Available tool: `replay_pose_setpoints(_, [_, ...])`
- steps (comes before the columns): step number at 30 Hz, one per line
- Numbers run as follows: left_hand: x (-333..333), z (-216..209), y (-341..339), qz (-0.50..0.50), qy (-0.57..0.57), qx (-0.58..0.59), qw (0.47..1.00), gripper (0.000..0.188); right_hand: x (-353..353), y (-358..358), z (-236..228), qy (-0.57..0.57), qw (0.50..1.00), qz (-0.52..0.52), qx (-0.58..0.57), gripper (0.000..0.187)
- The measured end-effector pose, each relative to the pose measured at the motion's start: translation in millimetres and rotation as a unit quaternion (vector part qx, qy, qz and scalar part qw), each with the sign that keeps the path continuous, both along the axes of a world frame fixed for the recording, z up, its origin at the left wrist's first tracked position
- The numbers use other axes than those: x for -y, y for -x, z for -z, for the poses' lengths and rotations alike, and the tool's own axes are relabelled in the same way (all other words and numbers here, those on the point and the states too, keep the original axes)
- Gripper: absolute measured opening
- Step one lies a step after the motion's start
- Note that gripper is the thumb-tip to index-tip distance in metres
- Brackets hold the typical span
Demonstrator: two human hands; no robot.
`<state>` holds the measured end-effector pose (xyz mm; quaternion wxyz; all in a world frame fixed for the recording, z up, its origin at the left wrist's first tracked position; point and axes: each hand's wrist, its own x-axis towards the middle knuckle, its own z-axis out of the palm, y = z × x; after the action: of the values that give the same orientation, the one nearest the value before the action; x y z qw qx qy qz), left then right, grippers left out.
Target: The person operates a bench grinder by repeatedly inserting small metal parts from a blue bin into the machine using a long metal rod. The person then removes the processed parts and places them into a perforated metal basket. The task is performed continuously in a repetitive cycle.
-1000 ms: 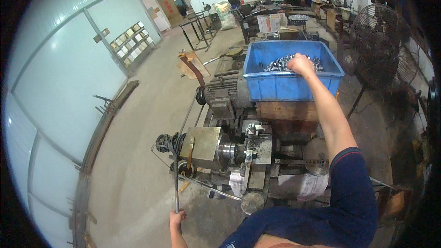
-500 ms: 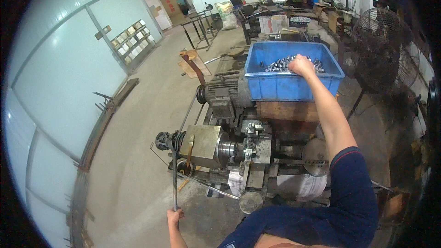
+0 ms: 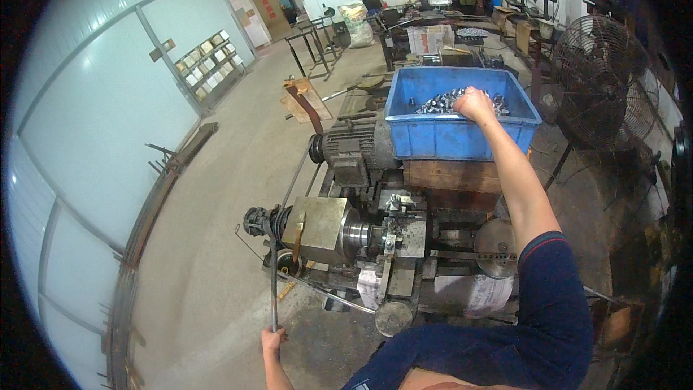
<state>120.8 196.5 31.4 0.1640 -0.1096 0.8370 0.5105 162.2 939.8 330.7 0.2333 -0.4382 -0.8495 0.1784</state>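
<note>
My left hand [image 3: 273, 339] is wrapped round the lower end of a long metal lever [image 3: 274, 289], which rises to the left end of a small lathe. My right hand [image 3: 474, 103] reaches over the near wall of a blue plastic bin [image 3: 462, 137]. It sits at a heap of small shiny metal parts [image 3: 437, 103], its fingers curled down; what they hold is hidden. Between my arms stands the lathe, with its block-shaped headstock [image 3: 315, 231], its spindle [image 3: 359, 235] and a tool slide [image 3: 411, 235].
The bin rests on a wooden box [image 3: 455, 175] behind the lathe. An electric motor [image 3: 354, 146] stands left of it. A large fan [image 3: 595, 72] is at the right. A handwheel [image 3: 394, 318] sits close to my body. Long bars [image 3: 155, 180] lie along the left wall.
Almost nothing differs. The view has shifted slightly; my right hand stays at the metal parts and my left hand keeps its grip on the lever.
</note>
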Motion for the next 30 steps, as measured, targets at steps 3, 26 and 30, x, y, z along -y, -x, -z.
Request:
replay_pose_setpoints(3, [-5.2,-3.6,-0.3,-0.005,-0.005,0.007,1.000,0.016,-5.7,1.9,2.6,-0.010,1.000,-0.006,0.008,0.039])
replay_pose_setpoints(26, [-5.4,-6.2,-2.5,0.004,-0.009,-0.004,1.000,0.017,-3.2,0.9,6.1,-0.066,0.997,-0.018,-0.019,0.038])
replay_pose_setpoints(30, [-0.6,0.8,-0.4,-0.001,-0.004,-0.007,1.000,0.017,-4.4,2.6,9.9,-0.084,0.996,-0.021,-0.023,0.041])
